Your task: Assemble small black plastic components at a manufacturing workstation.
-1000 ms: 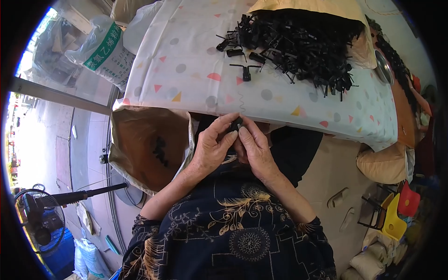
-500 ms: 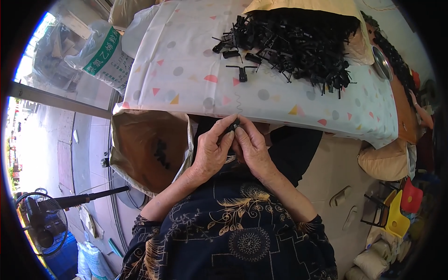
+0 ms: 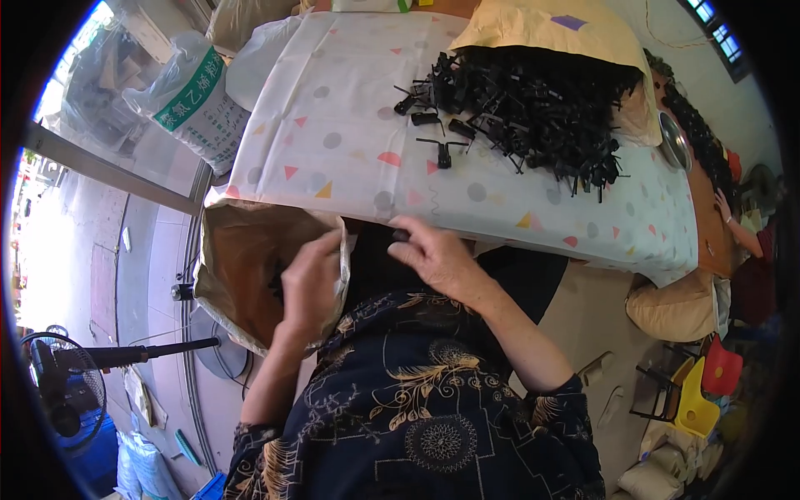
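Observation:
My left hand (image 3: 311, 285) is over the near side of an open paper-lined sack (image 3: 236, 237), which stands left of my lap. Motion smears its fingers, so I cannot tell whether they hold anything. In front of my lap, at the table's edge, my right hand (image 3: 442, 260) pinches a small black plastic part (image 3: 401, 236) between thumb and fingers. Dark pieces inside the sack are mostly hidden behind my left hand. Across the table lies a heap of black plastic parts with thin prongs (image 3: 542, 112); one loose pronged part (image 3: 444, 153) sits at its near left.
A patterned cloth covers the table (image 3: 350, 167). The heap spills from a tan sack (image 3: 558, 29), with a metal bowl (image 3: 673, 140) to its right. At left are a white sack (image 3: 196, 104) and a fan (image 3: 67, 383). Another person's hand (image 3: 723, 205) shows far right.
My hands were together around a small dark part; now they are apart. The left has moved left over the sack, while the right keeps a dark part near the table edge.

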`<state>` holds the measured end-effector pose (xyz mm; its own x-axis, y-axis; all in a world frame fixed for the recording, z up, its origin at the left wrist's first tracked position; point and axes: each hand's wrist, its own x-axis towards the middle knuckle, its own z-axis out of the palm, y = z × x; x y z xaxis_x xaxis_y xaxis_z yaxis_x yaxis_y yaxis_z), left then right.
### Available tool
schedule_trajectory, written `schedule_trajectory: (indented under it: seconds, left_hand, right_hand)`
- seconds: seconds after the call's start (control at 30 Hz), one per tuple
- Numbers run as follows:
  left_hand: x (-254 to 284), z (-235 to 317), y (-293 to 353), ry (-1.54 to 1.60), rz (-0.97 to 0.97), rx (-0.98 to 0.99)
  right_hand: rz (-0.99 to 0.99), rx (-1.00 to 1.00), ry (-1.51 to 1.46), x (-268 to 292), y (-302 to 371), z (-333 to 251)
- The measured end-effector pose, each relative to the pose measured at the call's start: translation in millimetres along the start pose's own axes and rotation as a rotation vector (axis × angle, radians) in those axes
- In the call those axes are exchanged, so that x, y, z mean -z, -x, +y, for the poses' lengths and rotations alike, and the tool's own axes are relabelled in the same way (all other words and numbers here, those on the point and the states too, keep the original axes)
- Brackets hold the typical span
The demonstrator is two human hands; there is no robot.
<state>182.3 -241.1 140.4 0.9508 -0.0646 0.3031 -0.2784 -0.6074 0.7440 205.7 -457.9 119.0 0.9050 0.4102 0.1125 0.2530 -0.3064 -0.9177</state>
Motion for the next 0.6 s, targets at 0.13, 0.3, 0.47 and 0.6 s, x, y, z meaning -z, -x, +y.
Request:
schedule_trajectory:
  seconds: [0.13, 0.3, 0.47, 0.6]
  left_hand:
    - [54.9, -66.1, 25.0, -0.302, 0.01, 0.122]
    - [38.3, -55.7, 17.9, -0.234, -0.04, 0.042]
    - [9.2, -26.0, -3.4, 0.398, -0.233, 0.296]
    - [-18.1, -16.2, -23.1, 0.529, -0.348, 0.274]
  right_hand:
    - [0.439, -0.081, 0.734, 35.3, -31.5, -3.8]
    - [0.469, -0.194, 0.939, 56.3, -56.2, 32.6]
    - [0.589, -0.107, 0.855, 64.9, -49.7, 51.7]
    - [0.574, -0.137, 0.76, 61.6, -54.9, 34.4]
